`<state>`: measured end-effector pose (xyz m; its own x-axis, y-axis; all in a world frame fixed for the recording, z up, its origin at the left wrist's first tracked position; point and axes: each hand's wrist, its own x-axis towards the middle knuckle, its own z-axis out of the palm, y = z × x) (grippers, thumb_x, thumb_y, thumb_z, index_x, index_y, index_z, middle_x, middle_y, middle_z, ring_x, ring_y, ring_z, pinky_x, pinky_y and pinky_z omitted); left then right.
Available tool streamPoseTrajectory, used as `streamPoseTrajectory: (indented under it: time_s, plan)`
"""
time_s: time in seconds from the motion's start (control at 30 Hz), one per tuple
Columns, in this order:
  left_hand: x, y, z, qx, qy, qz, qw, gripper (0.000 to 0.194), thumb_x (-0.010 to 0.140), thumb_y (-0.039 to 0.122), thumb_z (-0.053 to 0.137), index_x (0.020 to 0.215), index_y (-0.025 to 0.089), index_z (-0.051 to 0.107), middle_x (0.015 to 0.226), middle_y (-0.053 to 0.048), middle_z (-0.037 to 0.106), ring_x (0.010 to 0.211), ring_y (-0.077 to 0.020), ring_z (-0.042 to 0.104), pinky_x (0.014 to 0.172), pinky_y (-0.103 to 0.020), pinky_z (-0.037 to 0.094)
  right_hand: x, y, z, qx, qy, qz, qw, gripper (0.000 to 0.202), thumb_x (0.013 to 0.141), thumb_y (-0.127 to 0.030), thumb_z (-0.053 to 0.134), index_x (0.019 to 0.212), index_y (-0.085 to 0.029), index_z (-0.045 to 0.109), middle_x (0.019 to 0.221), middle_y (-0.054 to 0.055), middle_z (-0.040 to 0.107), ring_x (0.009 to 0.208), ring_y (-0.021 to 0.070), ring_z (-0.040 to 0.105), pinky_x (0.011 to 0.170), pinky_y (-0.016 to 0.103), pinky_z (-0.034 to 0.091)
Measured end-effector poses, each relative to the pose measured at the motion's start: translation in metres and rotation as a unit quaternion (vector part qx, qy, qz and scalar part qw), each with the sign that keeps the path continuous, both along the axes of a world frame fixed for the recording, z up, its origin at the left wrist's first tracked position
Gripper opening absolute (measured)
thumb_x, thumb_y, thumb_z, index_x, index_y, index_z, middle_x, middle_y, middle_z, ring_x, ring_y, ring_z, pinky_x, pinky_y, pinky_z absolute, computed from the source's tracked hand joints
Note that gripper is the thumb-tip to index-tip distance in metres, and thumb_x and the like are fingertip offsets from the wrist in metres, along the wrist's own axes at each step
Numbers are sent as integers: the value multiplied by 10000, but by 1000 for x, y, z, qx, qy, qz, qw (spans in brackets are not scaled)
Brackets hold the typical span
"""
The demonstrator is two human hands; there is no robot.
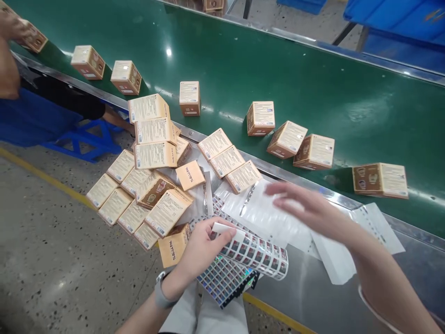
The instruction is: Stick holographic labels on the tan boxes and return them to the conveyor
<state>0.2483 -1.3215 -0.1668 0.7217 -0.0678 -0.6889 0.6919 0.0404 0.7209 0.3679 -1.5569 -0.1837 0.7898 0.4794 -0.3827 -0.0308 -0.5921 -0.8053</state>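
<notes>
My left hand (205, 246) pinches the curled end of a sticker sheet (253, 253) printed with rows of small pictures. Beneath it, shiny holographic sticker sheets (225, 280) lie over my lap and the bench edge. My right hand (306, 206), a little blurred, is raised with its fingers stretched out and apart, above white plastic sheets (267, 213). It holds nothing I can see. Just beyond it, a row of small brown and cream cartons (227, 160) rests on the bench edge. More cartons (149, 185) are piled left of my left hand.
A green conveyor belt (215, 55) crosses the view with several spaced cartons (262, 118) on it. At far left another person's arm (9, 65) reaches to a carton. Blue bins (399, 23) stand beyond the belt. The metal bench (295, 287) runs along its near side.
</notes>
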Motion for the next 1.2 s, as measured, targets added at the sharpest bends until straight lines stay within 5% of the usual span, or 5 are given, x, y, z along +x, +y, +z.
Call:
streamPoseTrajectory:
  time_s: [0.1, 0.27, 0.6, 0.87, 1.2]
  plan:
    - [2, 3, 3, 3, -22, -16, 1000, 283, 802, 438, 668, 778, 156, 672, 663, -2, 602, 587, -113, 501, 545, -211, 406, -50, 8, 18, 46, 103, 50, 992, 305, 839, -531, 645, 941, -258, 733, 956, 49, 753, 845, 218, 697, 738, 363, 606]
    - [4, 3, 6, -21, 4, -79, 997, 282, 706, 385, 761, 862, 151, 740, 800, -52, 706, 629, -130, 579, 556, -222, 447, -82, 19, 27, 66, 74, -24, 995, 274, 895, -442, 593, 723, -240, 661, 661, 2, 664, 569, 148, 608, 499, 251, 499]
    - [4, -3, 1, 22, -13, -148, 989, 223, 773, 379, 720, 803, 176, 808, 777, -75, 773, 712, -202, 668, 606, -279, 494, -113, 14, 20, 66, 20, -39, 997, 306, 963, -422, 503, 777, -240, 665, 703, 17, 663, 578, 152, 610, 504, 280, 480]
    - [3, 4, 2, -19, -38, -161, 986, 130, 810, 290, 721, 826, 196, 809, 847, -60, 792, 806, -208, 723, 747, -302, 559, -115, 11, 24, 75, 127, -59, 987, 256, 895, -471, 608, 828, -252, 722, 769, 19, 721, 637, 163, 668, 547, 270, 555]
    - [0, 2, 9, -17, -25, -179, 983, 134, 788, 288, 724, 816, 192, 814, 820, -57, 792, 771, -203, 723, 702, -285, 551, -122, 33, 32, 69, -28, -53, 996, 236, 958, -313, 529, 775, -232, 655, 710, 13, 675, 617, 144, 629, 525, 258, 506]
